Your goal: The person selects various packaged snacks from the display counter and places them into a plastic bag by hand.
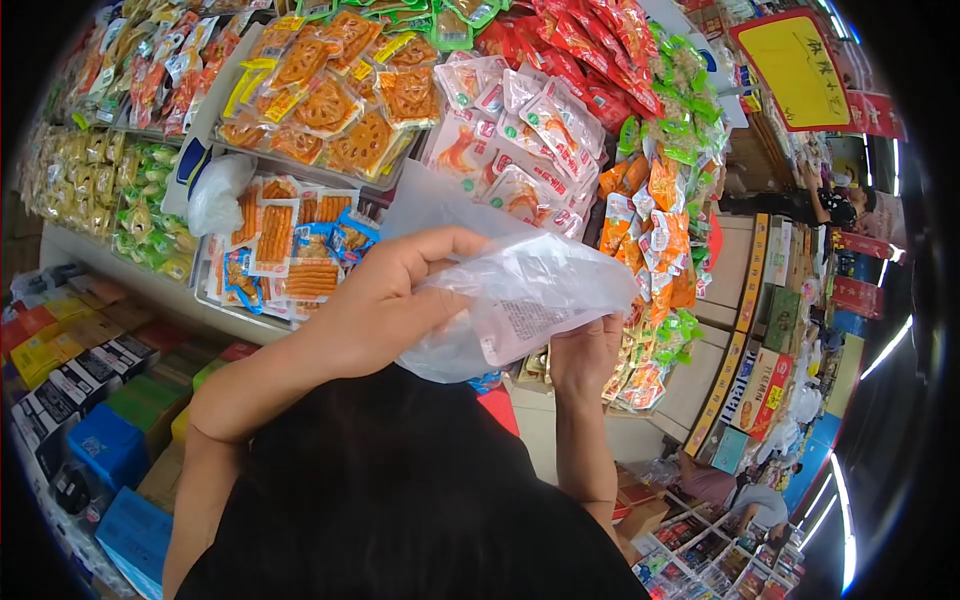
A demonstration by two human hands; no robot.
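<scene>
A thin translucent plastic bag (570, 265) is spread between my two hands in front of my chest. My left hand (395, 285) is closed on the bag's left side, thumb and fingers partly covered by the film. My right hand (588, 360) pinches the bag's lower right edge, its fingertips partly hidden behind it. Through the film shows a pale pink snack packet (515, 325) with small print, lying inside the bag. Just beyond the bag is a heap of pink-and-white snack packets (530, 150). Left of it lie packs of orange-brown sticks (275, 235).
Vacuum-packed lotus-root slices (330, 100) fill a tray at the back. Red packets (600, 50) and orange packets (650, 230) line the right. A bunched plastic bag (222, 192) sits left. Stacked boxes (120, 430) stand lower left. Other people (765, 505) are at the far right.
</scene>
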